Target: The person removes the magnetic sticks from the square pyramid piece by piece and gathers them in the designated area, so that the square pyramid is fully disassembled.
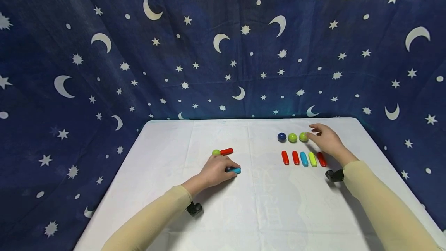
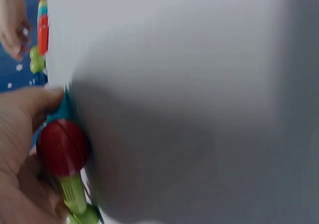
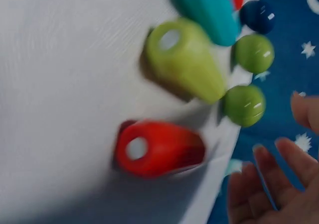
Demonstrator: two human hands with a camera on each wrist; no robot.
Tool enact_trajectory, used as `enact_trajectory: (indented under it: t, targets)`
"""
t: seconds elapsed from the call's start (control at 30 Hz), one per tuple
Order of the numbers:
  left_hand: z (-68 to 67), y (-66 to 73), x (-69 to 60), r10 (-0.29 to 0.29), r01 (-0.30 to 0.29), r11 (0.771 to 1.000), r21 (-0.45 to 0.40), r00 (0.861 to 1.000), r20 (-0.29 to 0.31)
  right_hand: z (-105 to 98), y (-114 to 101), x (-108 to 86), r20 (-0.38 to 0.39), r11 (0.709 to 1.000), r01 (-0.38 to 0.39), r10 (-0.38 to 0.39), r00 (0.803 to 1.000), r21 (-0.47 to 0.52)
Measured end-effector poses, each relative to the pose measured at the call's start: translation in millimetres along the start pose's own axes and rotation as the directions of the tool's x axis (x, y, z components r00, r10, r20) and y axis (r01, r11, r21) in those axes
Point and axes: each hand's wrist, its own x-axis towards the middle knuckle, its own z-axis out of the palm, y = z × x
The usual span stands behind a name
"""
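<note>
In the head view my left hand pinches a blue magnetic rod low over the white table. The left wrist view shows a red ball between that rod and a light green rod, whose lower end meets a green ball. Beyond this hand lies a red rod against a green ball. My right hand, its fingers spread, is beside the rightmost green ball; the right wrist view shows a gap between them and nothing held.
A blue ball and another green ball continue the row leftward. Nearer lies a row of several rods, including a yellow-green rod and a red rod. Behind the white table hangs a star-patterned blue cloth.
</note>
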Motion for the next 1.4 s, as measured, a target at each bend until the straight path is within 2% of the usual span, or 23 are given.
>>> enact_trajectory:
  t: [0.13,0.2,0.27,0.37,0.47,0.6,0.7,0.83,0.9,1.03,1.23,1.4]
  targets:
    - [4.7,11.5,2.2,-0.076,0.076,0.997,0.017,0.997,-0.028,0.6,-29.0,-11.3,-0.112,0.996,0.091,-0.092,0.989,-0.014]
    - [5.8,15.9,3.2,-0.095,0.096,0.995,0.026,0.995,-0.027,5.8,-47.8,-17.1,-0.127,0.988,0.156,-0.156,0.98,-0.011]
    - [5.1,17.9,4.0,-0.092,0.092,0.996,0.022,0.996,-0.017,15.1,-66.3,-23.4,-0.12,0.974,0.225,-0.223,0.967,-0.001]
    - [0.4,16.1,2.6,-0.054,0.054,0.998,-0.012,0.998,0.018,34.2,-89.9,-34.3,-0.063,0.944,0.33,-0.329,0.942,0.003]
    - [-7.6,7.3,-3.0,0.003,-0.001,0.999,-0.039,0.999,0.051,58.0,-108.6,-45.1,0.043,0.915,0.404,-0.403,0.914,-0.002]
    - [-17.8,-7.2,-11.6,0.067,-0.065,0.997,-0.04,0.995,0.075,89.5,-125.6,-57.3,0.219,0.894,0.447,-0.437,0.872,0.002]
    - [-21.4,-14.8,-15.3,0.09,-0.088,0.995,-0.041,0.993,0.075,110.0,-132.8,-62.3,0.311,0.883,0.469,-0.449,0.838,0.013]
    - [-19.1,-19.8,-17.8,0.076,-0.073,0.996,-0.048,0.995,0.059,131.3,-137.2,-62.8,0.348,0.853,0.521,-0.492,0.798,0.012]
    - [-18.2,-20.4,-18.7,0.06,-0.057,0.997,-0.052,0.997,0.054,138.2,-138.4,-61.3,0.349,0.84,0.542,-0.511,0.786,0.008]
    - [-16.6,-19.6,-17.0,0.061,-0.058,0.997,-0.046,0.997,0.05,143.9,-138.5,-59.7,0.342,0.842,0.539,-0.507,0.791,0.0]
    - [-10.6,-21.0,-13.8,0.116,-0.116,0.993,0.013,0.993,0.007,147.2,-138.5,-60.9,0.342,0.854,0.52,-0.49,0.802,0.006]
    - [-8.3,-20.7,-13.7,0.13,-0.129,0.991,0.021,0.991,-0.012,147.2,-138.2,-62.0,0.328,0.861,0.508,-0.478,0.815,-0.005]
